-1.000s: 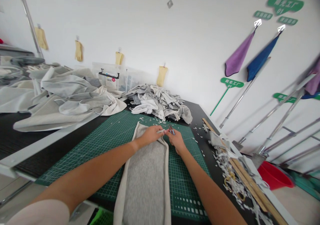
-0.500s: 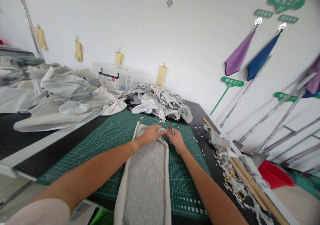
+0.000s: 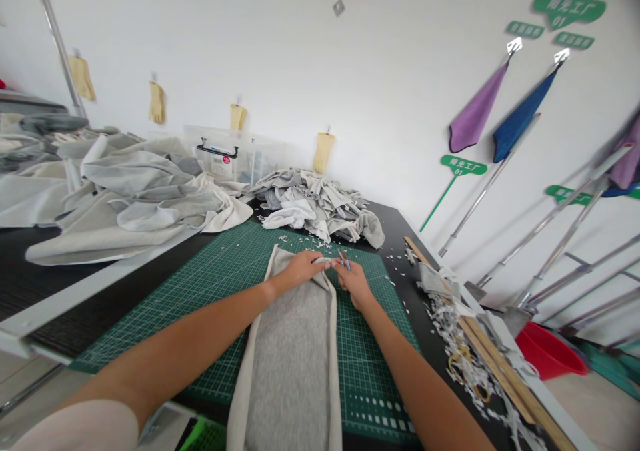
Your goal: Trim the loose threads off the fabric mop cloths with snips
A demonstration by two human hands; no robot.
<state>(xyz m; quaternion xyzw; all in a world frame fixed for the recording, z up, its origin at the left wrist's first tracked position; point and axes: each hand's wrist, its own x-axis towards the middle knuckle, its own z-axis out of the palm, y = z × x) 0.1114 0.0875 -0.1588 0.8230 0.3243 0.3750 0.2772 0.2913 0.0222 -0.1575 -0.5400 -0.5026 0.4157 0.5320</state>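
Looking down from my head camera, my left hand (image 3: 300, 269) is closed on the top end of a grey fleece panel (image 3: 290, 364), pinching its pale binding strip (image 3: 320, 260) between my fingers. The panel lies lengthwise down the middle of the green cutting mat (image 3: 380, 344). My right hand (image 3: 354, 284) is closed around a small pair of scissors (image 3: 344, 259), though my fingers hide most of the grip, so I cannot tell whether the blades are open. The scissors sit just beside my left fingertips at the far end of the mat, and that is the main danger: if the fabric slips or I pull too hard, the blades could nick my finger. They could also bite into the panel itself instead of the binding if the layers shift under them. Above the mat, a heap of grey offcuts (image 3: 315, 204) lies close to my work, and white snippets (image 3: 400, 264) are scattered on the bench (image 3: 400, 227) to the right of it. A careless sweep of my arm could drag these scraps onto the panel and hide the edge I need to see.
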